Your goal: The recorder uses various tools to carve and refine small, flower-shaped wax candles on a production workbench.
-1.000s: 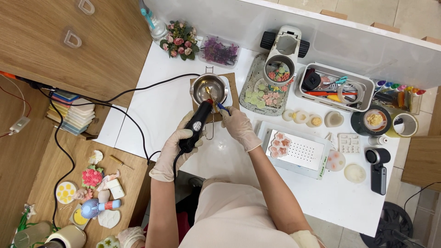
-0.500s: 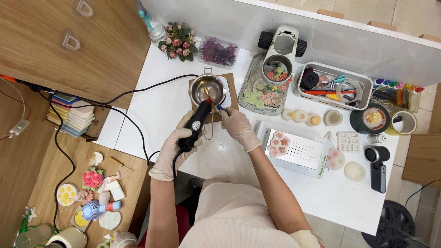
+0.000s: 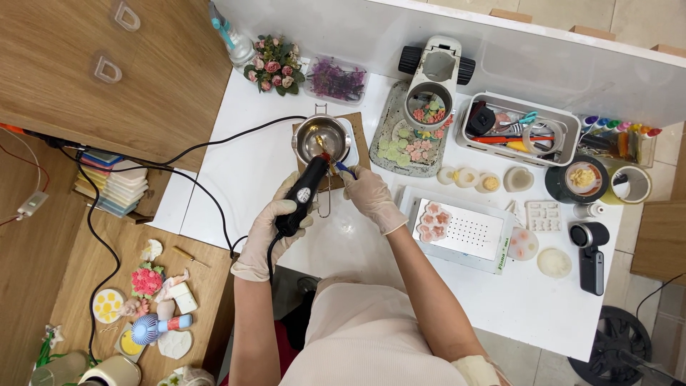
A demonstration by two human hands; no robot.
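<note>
1. Head view: left hand (image 3: 275, 227), gloved, wrapped tight around a black heat tool (image 3: 304, 194), nozzle aimed into a small metal pot (image 3: 321, 138) on a brown board (image 3: 357, 146), upper middle of the white table (image 3: 236, 171).
2. Right hand (image 3: 368, 196), gloved, fingers pinched on a small blue-tipped tool (image 3: 345, 170) just beside the pot.
3. White label patch on the tool's black barrel.
4. Clear box (image 3: 336, 78) of purple dried flowers behind the pot; grey bin (image 3: 516, 129) of scissors and tools at right.
5. Oval grey tray (image 3: 404, 139) holding green and pink pieces; white perforated box (image 3: 461, 229) with a pink flower piece on top.
6. Dark round dish (image 3: 580, 179) holding yellow material, far right.
</note>
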